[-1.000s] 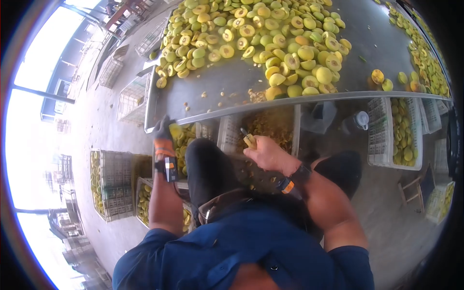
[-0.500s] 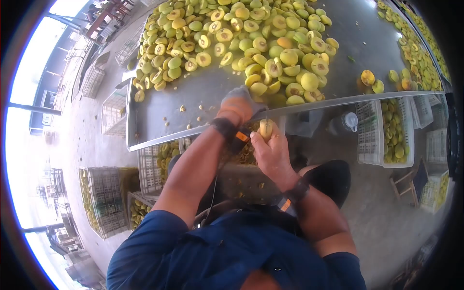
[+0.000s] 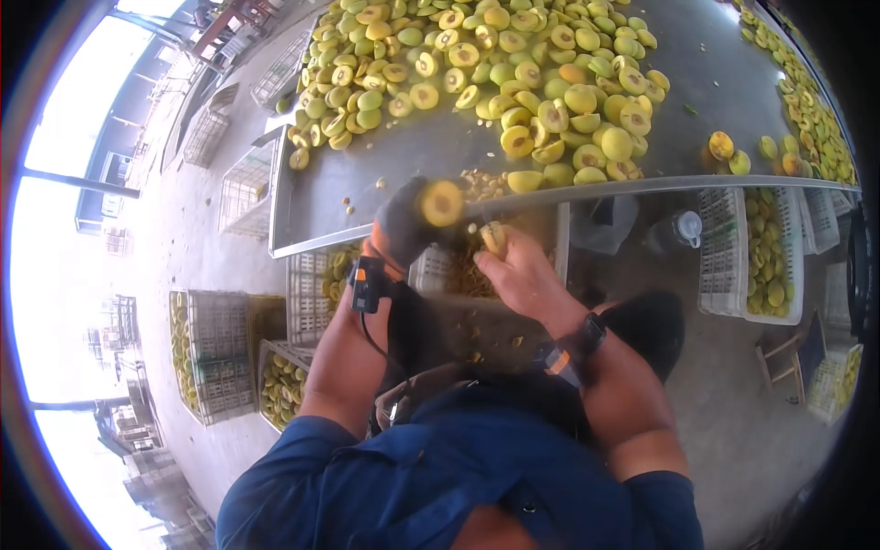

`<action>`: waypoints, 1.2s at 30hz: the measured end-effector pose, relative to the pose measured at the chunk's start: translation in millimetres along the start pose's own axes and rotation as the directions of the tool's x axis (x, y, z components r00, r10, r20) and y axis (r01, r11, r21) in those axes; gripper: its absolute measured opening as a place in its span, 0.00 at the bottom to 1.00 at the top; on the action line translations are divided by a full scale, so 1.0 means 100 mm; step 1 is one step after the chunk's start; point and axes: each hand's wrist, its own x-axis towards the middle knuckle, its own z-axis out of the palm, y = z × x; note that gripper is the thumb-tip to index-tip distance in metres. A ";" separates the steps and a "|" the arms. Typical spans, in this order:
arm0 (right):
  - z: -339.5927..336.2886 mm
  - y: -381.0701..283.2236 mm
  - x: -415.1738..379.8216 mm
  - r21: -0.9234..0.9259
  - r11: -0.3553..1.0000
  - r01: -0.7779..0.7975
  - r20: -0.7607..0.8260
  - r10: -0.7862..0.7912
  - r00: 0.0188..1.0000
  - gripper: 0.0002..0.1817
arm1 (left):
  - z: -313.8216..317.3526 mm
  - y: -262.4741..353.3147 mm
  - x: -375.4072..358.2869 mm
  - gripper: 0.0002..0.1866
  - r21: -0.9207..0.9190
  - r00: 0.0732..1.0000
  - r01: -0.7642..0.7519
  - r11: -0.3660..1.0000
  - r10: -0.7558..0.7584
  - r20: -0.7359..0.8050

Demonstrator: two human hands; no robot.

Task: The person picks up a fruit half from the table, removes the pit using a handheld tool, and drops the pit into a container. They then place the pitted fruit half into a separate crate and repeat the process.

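Note:
My left hand (image 3: 403,225), in a dark glove, is closed around a fruit half (image 3: 442,203), yellow-green and plum-like. Its cut face, with a brown hollow in the middle, is turned towards me just over the table's front edge. My right hand (image 3: 524,275) is bare and closed on a small tool (image 3: 494,238) with a short pale handle. The tool's working end is blurred, and a small pale bit (image 3: 472,227) shows beside it. Behind the hands, a heap of similar fruit halves (image 3: 550,115) lies on the metal table (image 3: 321,197), with small crumbly pieces (image 3: 484,185) by its rim.
Below the table edge stands a crate (image 3: 429,273) with brown scraps beside it. Crates of fruit stand left (image 3: 220,357) and right (image 3: 775,257). A clear jug (image 3: 676,231) is under the table at right. More halves (image 3: 811,110) cover the table's far right.
My left hand has drawn back from the table edge, turning up a fruit half's cut face. My right hand stays near the edge with the tool. The whole view has shifted slightly.

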 end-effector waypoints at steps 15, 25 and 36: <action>0.09 0.09 0.02 -0.049 0.998 0.042 0.216 -0.031 0.976 0.12 | 0.53 0.24 -0.21 0.15 -0.033 0.955 -0.139 0.990 0.125 -0.270; 0.17 0.36 0.12 -0.082 0.984 0.161 0.143 -0.148 0.979 0.11 | 0.38 0.28 -0.15 0.24 -0.208 0.984 -0.042 0.977 0.004 -0.179; 0.17 0.18 0.10 0.147 0.937 -0.316 0.289 0.265 0.920 0.10 | 0.67 0.17 -0.09 0.19 -0.103 0.942 0.050 0.993 -0.081 -0.325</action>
